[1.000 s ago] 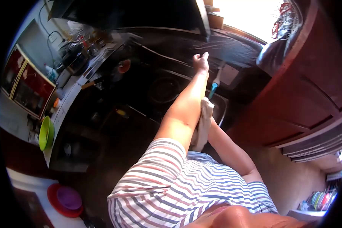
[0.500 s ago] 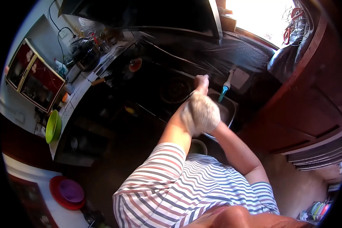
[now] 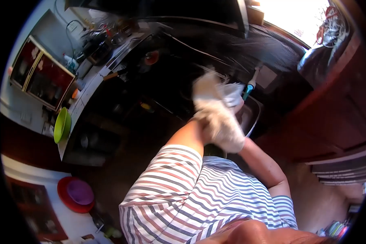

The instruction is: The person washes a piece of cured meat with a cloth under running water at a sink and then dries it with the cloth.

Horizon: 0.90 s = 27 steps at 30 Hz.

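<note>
A pale, fluffy towel covers both of my hands in front of my chest, its upper end flapping and blurred. From the right, my right forearm runs into the towel, and that hand is wrapped in it with the fingers hidden. My left forearm enters from the left and passes under the cloth. A bit of skin shows beside the white fold, too smeared to read the fingers. Just beyond are a tap with a teal spout and the metal sink.
A dark stove counter spans the middle, with a wooden-handled utensil on it. On the tiled left counter stand a green bowl and a dark cooker. Red and purple basins are at lower left. A dark red cabinet borders the right.
The towel has spread and swung upward, and it now covers the left hand that was bare and stretched out before. The whole view has shifted slightly.
</note>
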Motion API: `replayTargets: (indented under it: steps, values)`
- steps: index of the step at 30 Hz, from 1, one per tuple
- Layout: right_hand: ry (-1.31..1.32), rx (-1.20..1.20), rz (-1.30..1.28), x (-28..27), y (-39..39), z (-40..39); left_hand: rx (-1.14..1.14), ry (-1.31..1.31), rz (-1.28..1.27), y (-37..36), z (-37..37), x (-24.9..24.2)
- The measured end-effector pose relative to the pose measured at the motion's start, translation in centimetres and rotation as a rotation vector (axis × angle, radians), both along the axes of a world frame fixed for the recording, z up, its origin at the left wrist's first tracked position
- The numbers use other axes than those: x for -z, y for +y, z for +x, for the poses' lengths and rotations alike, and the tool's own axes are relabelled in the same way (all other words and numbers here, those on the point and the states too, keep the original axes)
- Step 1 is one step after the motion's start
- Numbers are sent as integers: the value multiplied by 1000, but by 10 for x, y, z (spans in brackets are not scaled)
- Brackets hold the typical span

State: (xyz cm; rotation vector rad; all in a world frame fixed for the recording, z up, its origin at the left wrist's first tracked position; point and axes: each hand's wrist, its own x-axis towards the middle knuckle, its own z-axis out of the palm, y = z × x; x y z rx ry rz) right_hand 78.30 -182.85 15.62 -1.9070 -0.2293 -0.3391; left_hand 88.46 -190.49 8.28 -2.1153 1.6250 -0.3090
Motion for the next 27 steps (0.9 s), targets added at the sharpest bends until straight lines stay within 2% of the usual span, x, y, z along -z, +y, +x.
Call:
replayTargets:
  steps: [3,6,8,10,11,12,14,15,16,18,20,21,22,24,25,26,27]
  values:
    - [-23,-240,-3,-31,34,-1,158,-152,95,10,-21,16]
    - [-124,-356,-74,-52,44,11,376,-206,4,13,-38,23]
    - [-362,-315,-180,-52,28,15,418,-183,-73,21,-45,19]
    - [-670,-206,-332,-34,0,13,473,-134,26,39,-54,12]
    - [-822,-124,-399,-25,-13,12,331,11,89,42,-65,14]
    - [-795,-83,-494,-8,-28,14,295,7,99,61,-64,14]
    - [-318,-77,-689,40,-47,-4,367,392,67,102,-63,15]
    - [-86,-86,-768,43,-49,-12,407,585,34,119,-63,15]
    - [251,-142,-791,17,-47,-18,450,787,-1,136,-65,17]
    - [348,27,-875,21,-47,-30,540,1201,-78,167,-63,20]
    - [463,248,-756,44,-60,-30,112,1403,38,189,-29,21]
    - [153,218,-969,53,-66,-31,-217,1609,212,195,-6,-5]
    - [-172,186,-1155,49,-63,-26,-361,1790,-147,211,0,2]
    - [39,48,-854,48,-39,1,-454,2060,-676,219,6,18]
    - [151,-29,-714,44,-23,15,-393,2329,-763,217,7,14]
    - [186,-89,-553,42,-7,29,-319,2273,-808,217,4,2]
    - [16,-104,-792,34,1,41,-374,2375,-755,223,9,9]
